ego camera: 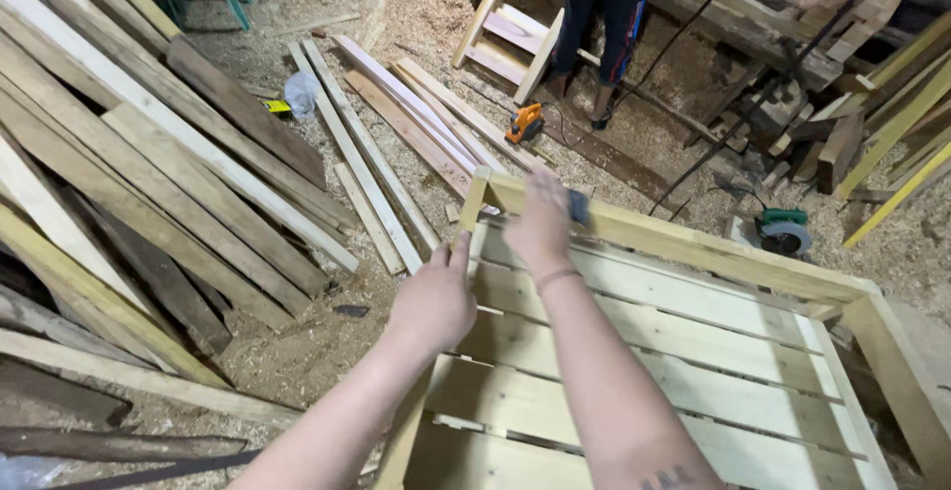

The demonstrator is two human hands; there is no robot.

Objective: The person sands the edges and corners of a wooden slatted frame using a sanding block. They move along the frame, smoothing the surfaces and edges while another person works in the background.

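the right hand (540, 224) lies at the far corner of a pale wooden frame (693, 247), fingers curled over a small dark block (579, 207), maybe a sanding block, pressed on the top rail. the picture is blurred there, so how tight the grip is i cannot tell. the left hand (433, 299) rests on the left rail of the same frame, fingers closed loosely, thumb pointing up along the wood; it seems to steady the frame and holds nothing else.

what could go wrong, i think: the rail edge looks raw, so a splinter can enter the bare palm if a hand slides along it. the block can also slip off the narrow corner, and the knuckles would hit the wood.

the frame has flat slats (634, 341) inside. around it the floor (297, 351) is covered with sawdust, with long planks (158, 173) lying left. an orange power tool (525, 123) and a green circular saw (785, 232) lie on the ground with cables. another person (599, 24) stands far behind, beside a small wooden stool frame (500, 34).
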